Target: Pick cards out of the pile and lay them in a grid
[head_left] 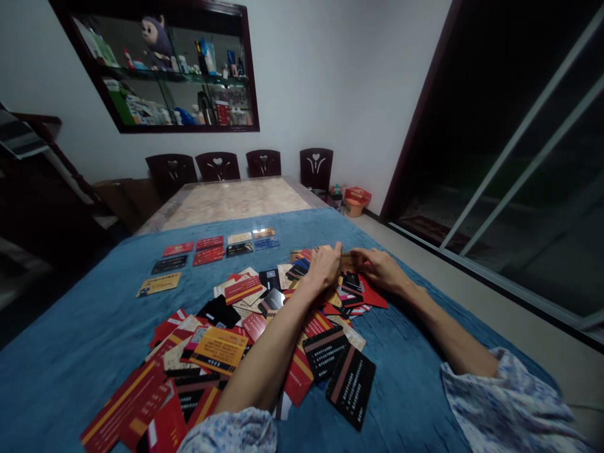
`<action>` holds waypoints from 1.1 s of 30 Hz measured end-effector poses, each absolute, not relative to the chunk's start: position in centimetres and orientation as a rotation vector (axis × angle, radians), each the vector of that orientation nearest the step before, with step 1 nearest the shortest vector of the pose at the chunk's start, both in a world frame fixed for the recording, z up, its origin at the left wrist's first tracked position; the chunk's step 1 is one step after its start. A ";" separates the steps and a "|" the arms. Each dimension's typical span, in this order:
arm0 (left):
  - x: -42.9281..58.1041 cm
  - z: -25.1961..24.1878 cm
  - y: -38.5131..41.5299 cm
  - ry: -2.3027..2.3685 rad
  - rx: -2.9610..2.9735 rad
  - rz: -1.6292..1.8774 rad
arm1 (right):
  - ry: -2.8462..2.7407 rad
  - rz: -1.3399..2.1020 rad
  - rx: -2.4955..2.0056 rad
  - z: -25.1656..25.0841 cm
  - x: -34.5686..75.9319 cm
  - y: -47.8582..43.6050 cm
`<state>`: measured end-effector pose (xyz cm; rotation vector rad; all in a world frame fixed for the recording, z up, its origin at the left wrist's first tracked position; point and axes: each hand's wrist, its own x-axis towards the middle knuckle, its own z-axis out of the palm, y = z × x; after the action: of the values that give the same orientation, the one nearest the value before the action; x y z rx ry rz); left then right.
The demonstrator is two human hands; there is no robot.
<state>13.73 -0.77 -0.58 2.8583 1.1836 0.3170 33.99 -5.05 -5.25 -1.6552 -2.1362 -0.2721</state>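
Note:
A large heap of loose plastic cards (219,349), mostly red, black and yellow, spreads over the blue cloth (415,377). At its far right end my two hands meet at a gold-brown card (349,261). My right hand (380,269) has its fingers bent and pinches the card's right side. My left hand (324,267) is closed at the card's left side, thumb up; its other fingers are partly hidden. Below my right hand lies a red card (375,294). Apart from the heap, at the left, several cards are laid out in short rows, among them a yellow card (159,284).
The cloth covers the near part of a long marble-topped table (245,196). Dark wooden chairs (218,167) stand along its far end. An orange tub (355,204) is on the floor by the wall. Sliding glass doors (519,157) run along the right.

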 end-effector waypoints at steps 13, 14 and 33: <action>13.8 -0.7 -0.6 1.243 2.814 0.379 | -2.189 -0.468 -1.565 -6.1 34.4 -4.4; 13.8 -0.6 -0.6 1.246 2.816 0.372 | -2.189 -0.472 -1.563 -6.1 34.4 -4.4; 13.6 2.3 -1.1 1.278 2.864 0.147 | -2.241 -0.496 -1.533 -4.8 34.0 -4.6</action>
<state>13.62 -1.13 2.27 2.8636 1.2784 0.1470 33.97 -4.63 -4.82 -1.5326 -2.2409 -0.4957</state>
